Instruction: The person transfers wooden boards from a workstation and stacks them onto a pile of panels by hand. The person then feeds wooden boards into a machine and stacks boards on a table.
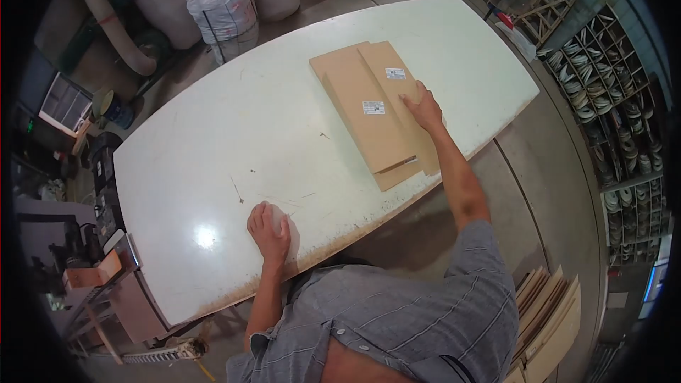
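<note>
Several flat brown boards (355, 99), looking like fibreboard or cardboard, lie overlapped on a large white table (191, 128). Two show white printed labels. My right hand (427, 110) is at the right edge of the right-hand board (389, 64), thumb on its top face and fingers along the edge; the fingertips are partly hidden. Nearer the front edge, my left hand (269, 234) rests on the bare tabletop with thumb apart and fingers bent slightly downward, holding nothing. It is well to the left of the boards.
The table's front edge is worn brown. A stack of wooden panels (550, 319) stands on the floor at lower right. Racks of coiled material (610, 92) line the right wall. A white sack (223, 18) and large ducts are behind the table; machinery (106, 184) borders its left end.
</note>
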Action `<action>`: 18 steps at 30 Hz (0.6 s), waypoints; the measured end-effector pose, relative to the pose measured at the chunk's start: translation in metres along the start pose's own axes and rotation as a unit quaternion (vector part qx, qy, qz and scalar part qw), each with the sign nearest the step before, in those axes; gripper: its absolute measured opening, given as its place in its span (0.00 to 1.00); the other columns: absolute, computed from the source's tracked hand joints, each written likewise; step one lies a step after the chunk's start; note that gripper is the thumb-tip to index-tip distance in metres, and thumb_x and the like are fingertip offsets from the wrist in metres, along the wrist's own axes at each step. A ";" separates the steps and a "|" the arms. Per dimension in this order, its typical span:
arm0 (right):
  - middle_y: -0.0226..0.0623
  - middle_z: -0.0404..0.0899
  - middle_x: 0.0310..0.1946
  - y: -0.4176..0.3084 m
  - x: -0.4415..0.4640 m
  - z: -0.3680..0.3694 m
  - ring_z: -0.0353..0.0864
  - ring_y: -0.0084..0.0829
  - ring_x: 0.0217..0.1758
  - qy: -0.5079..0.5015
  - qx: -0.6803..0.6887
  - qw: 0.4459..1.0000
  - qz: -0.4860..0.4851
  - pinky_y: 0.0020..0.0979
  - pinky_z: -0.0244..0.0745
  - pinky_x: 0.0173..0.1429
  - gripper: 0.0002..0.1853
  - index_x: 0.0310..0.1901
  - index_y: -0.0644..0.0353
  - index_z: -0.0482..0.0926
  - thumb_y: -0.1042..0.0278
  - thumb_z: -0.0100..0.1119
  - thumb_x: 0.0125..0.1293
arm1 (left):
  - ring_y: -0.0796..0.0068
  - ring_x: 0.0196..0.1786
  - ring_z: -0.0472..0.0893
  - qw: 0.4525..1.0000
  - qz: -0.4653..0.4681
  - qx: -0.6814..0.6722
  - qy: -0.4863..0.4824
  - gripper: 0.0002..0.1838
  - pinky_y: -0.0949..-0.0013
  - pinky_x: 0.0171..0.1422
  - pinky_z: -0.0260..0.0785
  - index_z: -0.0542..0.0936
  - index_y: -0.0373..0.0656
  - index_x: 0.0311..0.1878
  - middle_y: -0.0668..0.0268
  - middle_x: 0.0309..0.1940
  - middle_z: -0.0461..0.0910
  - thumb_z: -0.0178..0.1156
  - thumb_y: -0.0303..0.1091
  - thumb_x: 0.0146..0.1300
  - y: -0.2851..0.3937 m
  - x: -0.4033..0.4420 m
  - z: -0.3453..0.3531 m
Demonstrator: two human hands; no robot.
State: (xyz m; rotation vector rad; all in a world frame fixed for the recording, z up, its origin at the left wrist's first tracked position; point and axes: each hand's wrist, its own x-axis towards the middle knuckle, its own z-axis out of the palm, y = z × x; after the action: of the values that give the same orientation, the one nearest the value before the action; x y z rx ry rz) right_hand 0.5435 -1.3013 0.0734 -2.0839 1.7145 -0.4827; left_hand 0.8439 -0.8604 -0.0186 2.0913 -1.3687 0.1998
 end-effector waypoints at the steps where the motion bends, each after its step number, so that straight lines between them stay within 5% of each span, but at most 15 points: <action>1: 0.51 0.78 0.64 0.001 0.002 0.003 0.80 0.51 0.67 0.010 -0.002 1.000 0.006 0.51 0.75 0.67 0.43 0.77 0.52 0.64 0.35 0.63 0.68 | 0.47 0.73 0.69 1.000 -0.005 -0.002 -0.003 0.28 0.46 0.78 0.57 0.76 0.38 0.64 0.52 0.68 0.74 0.70 0.31 0.60 0.001 0.000 -0.002; 9: 0.52 0.80 0.64 -0.008 0.011 0.013 0.79 0.49 0.70 0.011 -0.009 1.000 -0.009 0.47 0.74 0.70 0.40 0.76 0.55 0.69 0.39 0.62 0.70 | 0.44 0.72 0.68 0.998 -0.030 -0.046 -0.018 0.28 0.43 0.78 0.56 0.75 0.36 0.63 0.49 0.67 0.72 0.69 0.32 0.60 -0.004 -0.003 -0.009; 11: 0.50 0.81 0.64 0.037 0.041 0.051 0.76 0.50 0.70 0.118 0.031 0.987 -0.106 0.48 0.69 0.75 0.35 0.74 0.51 0.74 0.40 0.62 0.71 | 0.42 0.71 0.68 0.997 -0.049 -0.040 -0.039 0.28 0.41 0.77 0.56 0.75 0.35 0.63 0.45 0.66 0.72 0.68 0.32 0.61 -0.016 -0.013 0.014; 12: 0.49 0.79 0.67 0.106 0.085 0.082 0.74 0.55 0.71 0.127 -0.092 0.941 -0.300 0.51 0.65 0.77 0.36 0.72 0.55 0.75 0.39 0.62 0.71 | 0.41 0.70 0.68 0.996 -0.066 -0.023 -0.059 0.28 0.41 0.77 0.56 0.75 0.34 0.63 0.44 0.65 0.72 0.67 0.33 0.61 -0.020 -0.016 0.019; 13: 0.52 0.76 0.70 0.096 0.089 0.070 0.72 0.57 0.72 -0.019 -0.052 0.991 -0.122 0.54 0.64 0.78 0.39 0.72 0.60 0.75 0.38 0.64 0.70 | 0.40 0.69 0.69 0.995 -0.047 -0.089 0.008 0.27 0.40 0.77 0.57 0.74 0.33 0.62 0.42 0.64 0.72 0.66 0.33 0.61 -0.015 -0.014 0.008; 14: 0.57 0.82 0.60 0.071 0.064 0.077 0.81 0.56 0.63 0.238 -0.136 0.954 -0.124 0.52 0.74 0.70 0.33 0.64 0.67 0.80 0.45 0.68 0.70 | 0.40 0.68 0.70 0.990 -0.038 -0.135 0.026 0.26 0.40 0.76 0.58 0.75 0.32 0.60 0.43 0.63 0.73 0.66 0.32 0.60 -0.011 -0.013 -0.003; 16: 0.58 0.83 0.60 -0.004 0.023 0.052 0.83 0.57 0.60 0.220 -0.019 0.972 -0.080 0.50 0.78 0.67 0.31 0.65 0.67 0.79 0.54 0.72 0.68 | 0.40 0.67 0.72 0.986 -0.033 -0.158 0.043 0.23 0.42 0.76 0.60 0.77 0.33 0.57 0.44 0.62 0.75 0.67 0.32 0.59 -0.014 -0.012 -0.007; 18: 0.56 0.80 0.65 -0.092 -0.041 0.055 0.82 0.54 0.63 0.150 0.131 0.972 -0.120 0.47 0.76 0.70 0.25 0.66 0.68 0.78 0.63 0.65 0.73 | 0.42 0.71 0.70 0.977 -0.060 -0.199 0.042 0.26 0.43 0.79 0.59 0.77 0.35 0.60 0.45 0.64 0.74 0.69 0.34 0.59 -0.030 -0.023 0.018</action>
State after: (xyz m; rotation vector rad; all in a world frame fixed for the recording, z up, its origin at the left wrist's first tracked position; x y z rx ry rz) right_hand 0.6414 -1.2411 0.0719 -2.1106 1.4536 -1.0867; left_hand 0.8561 -0.8444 -0.0556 1.7997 -1.1204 -0.0357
